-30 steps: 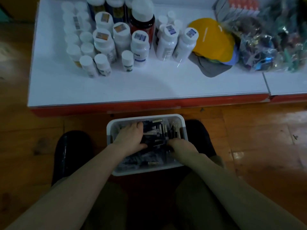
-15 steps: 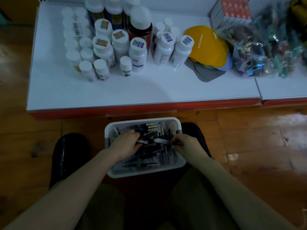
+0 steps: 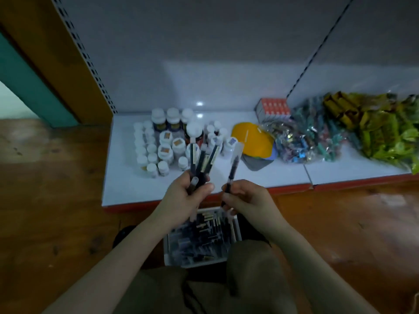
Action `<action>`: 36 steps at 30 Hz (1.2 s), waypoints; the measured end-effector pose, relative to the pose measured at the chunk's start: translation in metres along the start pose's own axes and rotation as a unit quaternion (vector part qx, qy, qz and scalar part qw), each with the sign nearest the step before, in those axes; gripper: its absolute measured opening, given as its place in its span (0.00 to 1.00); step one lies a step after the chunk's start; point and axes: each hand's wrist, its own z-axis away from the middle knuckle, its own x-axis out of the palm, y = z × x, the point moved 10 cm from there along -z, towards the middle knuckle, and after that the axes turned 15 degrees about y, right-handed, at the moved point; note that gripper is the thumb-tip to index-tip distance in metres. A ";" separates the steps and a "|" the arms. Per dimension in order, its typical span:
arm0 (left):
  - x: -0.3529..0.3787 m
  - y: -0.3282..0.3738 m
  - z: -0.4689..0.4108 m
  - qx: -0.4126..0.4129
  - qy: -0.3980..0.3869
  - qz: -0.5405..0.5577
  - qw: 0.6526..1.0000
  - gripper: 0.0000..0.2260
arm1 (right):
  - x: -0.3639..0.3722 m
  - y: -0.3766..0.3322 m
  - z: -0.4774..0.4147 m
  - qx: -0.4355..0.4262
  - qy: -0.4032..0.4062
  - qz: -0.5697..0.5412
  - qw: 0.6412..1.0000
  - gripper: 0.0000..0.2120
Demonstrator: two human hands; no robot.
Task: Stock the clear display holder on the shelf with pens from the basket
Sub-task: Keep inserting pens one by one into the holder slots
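My left hand (image 3: 184,197) grips a bunch of dark pens (image 3: 203,160) that fan upward over the shelf's front edge. Close to its right, my right hand (image 3: 246,199) pinches a single dark pen with a clear cap (image 3: 233,165), also pointing up. Below both hands the white basket (image 3: 235,227) sits on the floor between my knees, full of several more dark pens (image 3: 199,241). No clear display holder shows in this view.
The low white shelf (image 3: 249,175) with a red front edge carries several white-capped bottles (image 3: 163,146), a yellow cap (image 3: 251,140), an orange box (image 3: 273,108) and bags of wrapped goods (image 3: 317,137). Wooden floor (image 3: 56,189) lies on both sides.
Both hands have lifted out of the basket with pens, the left holding a bunch and the right one pen. The view has tilted up, showing the shelf's back wall.
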 end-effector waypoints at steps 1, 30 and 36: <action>-0.006 0.026 0.000 0.010 0.006 0.011 1.000 0.02 | -0.004 -0.023 0.003 -0.004 -0.007 -0.019 1.000 0.03; -0.234 0.391 -0.040 0.240 0.216 0.157 0.933 0.04 | -0.044 -0.500 -0.039 -0.289 0.018 -0.147 0.946 0.04; -0.265 0.387 -0.065 0.228 0.238 0.239 0.913 0.06 | -0.038 -0.554 -0.078 -0.387 0.129 -0.084 0.909 0.01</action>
